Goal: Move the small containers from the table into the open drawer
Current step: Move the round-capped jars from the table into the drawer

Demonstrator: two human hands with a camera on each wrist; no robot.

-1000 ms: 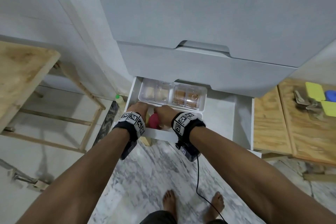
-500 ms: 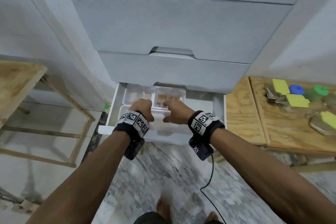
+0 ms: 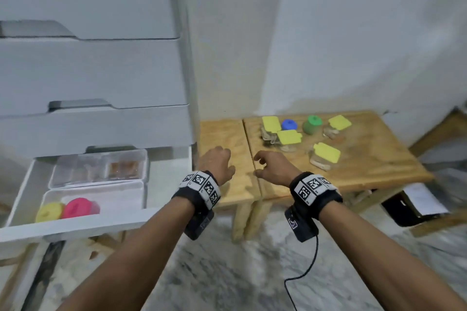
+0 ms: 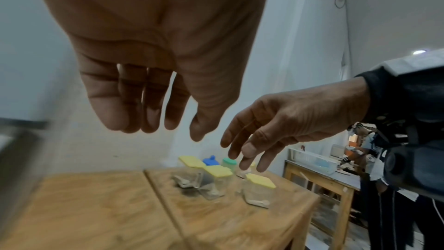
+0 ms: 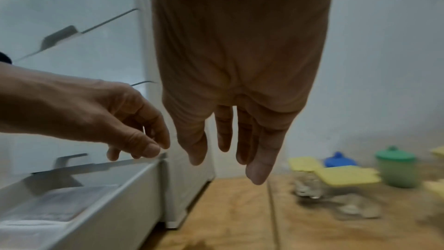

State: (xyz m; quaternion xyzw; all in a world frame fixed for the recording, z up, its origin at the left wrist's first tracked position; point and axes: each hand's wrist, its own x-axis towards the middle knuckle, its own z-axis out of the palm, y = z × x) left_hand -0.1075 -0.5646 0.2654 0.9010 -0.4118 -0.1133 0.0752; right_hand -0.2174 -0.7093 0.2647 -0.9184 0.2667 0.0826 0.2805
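**Yellow lids wait on the bench as both hands hover empty**

Wooden bench (image 3: 353, 174) at three o'clock of the open drawer (image 3: 75, 228), and both hands are over its near left part. The left hand (image 3: 217, 163) hangs with fingers loosely extended, holding nothing. The right hand (image 3: 274, 168), just beside it, has fingers spread and slightly bent, also holding nothing. Neither touches the wood.

Up at twelve o'clock from the right hand, the small containers are clustered: four clear ones with yellow lids (image 3: 326, 153), a blue-lidded one (image 3: 289, 124) and a green one (image 3: 312, 125) between them at the back.

Over at nine o'clock, the drawer stands pulled out. In its front tray (image 3: 118, 193) sit a yellow-lidded container (image 3: 49, 212) and a pink-lidded container (image 3: 77, 207), touching side by side. Behind is a clear divided tray (image 3: 101, 168).
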